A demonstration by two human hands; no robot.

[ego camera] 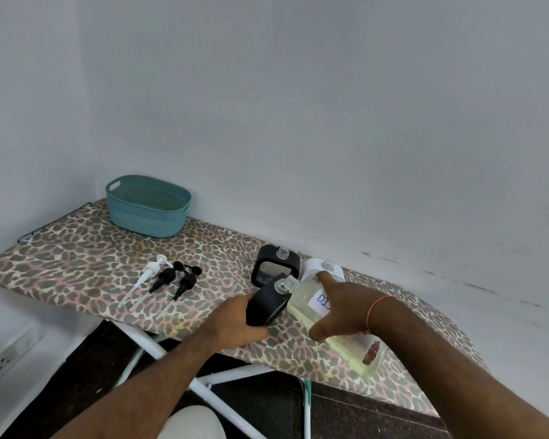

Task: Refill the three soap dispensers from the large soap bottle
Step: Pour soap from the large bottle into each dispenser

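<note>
currently, item by item:

large soap bottle (330,324): clear, holding pale yellow liquid, white label partly hidden. the right hand (339,307) is gripping it around the body, fingers and thumb curled round it, and is tipping it so its open neck is meeting the mouth of the near dispenser. no stream is showing clearly at the necks, so whether liquid is flowing cannot be told.

near black dispenser (268,304): pump off, tilted toward the bottle, sitting at the front edge of the ironing board (76,267). the left hand (235,324) is clamping round its lower body and steadying it. this one is being filled; its level is not visible through the dark shell.

second black dispenser (276,269): standing just behind, neck open, clear window on its face; it is looking low or empty, though glare is making that uncertain.

white dispenser (319,269): partly hidden behind the right hand, neck open, level not readable.

three pump heads (165,282): one white, two black, lying side by side to the left, well apart from the bottles.

teal basket (148,205): sitting at the far end of the board.

progress, as a judgement: all pumps are off and the pour into the first dispenser is under way; two fills, then refitting three pumps, are likely remaining.
</note>
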